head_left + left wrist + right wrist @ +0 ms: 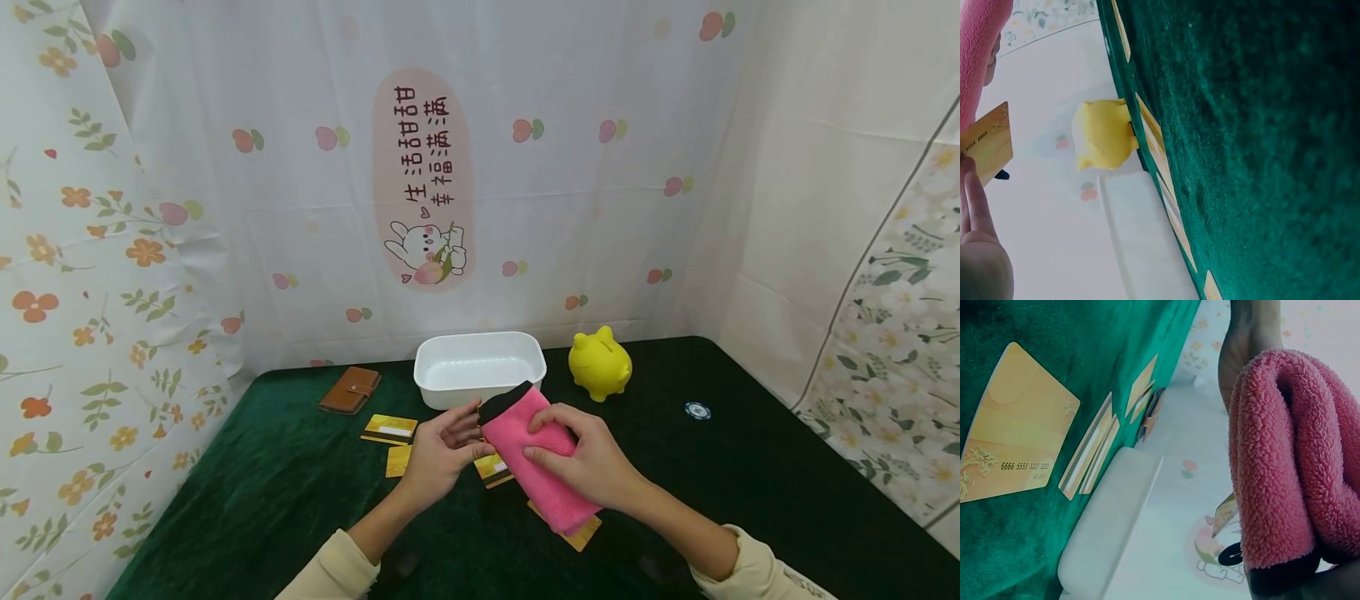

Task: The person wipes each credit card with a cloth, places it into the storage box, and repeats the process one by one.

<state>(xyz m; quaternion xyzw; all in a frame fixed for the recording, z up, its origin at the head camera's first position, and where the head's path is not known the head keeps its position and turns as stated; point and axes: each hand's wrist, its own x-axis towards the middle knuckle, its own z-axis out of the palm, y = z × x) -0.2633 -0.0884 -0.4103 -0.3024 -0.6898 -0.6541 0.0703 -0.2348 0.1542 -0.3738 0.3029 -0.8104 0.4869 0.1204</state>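
Note:
My right hand (pixel 592 454) grips a folded pink fleece cloth (pixel 536 458) with a black edge. To its left, my left hand (pixel 442 450) pinches a gold bank card (pixel 990 147) close against the cloth; in the head view the cloth covers most of that card. A thin black loop (pixel 1230 555) sticks out from the cloth's edge in the right wrist view. Below the hands, more gold cards lie on the table: one card (pixel 389 428) striped side up, another card (pixel 398 461) beside it, and a card (pixel 1019 431) with its number facing up under the cloth.
A white rectangular tub (pixel 480 342) stands at the back of the green cloth-covered table (pixel 285 500). Left of it lies a brown wallet (pixel 351 390). Right of it are a yellow piggy bank (pixel 600 364) and a blue-and-white chip (pixel 697 410). Patterned curtains hang around.

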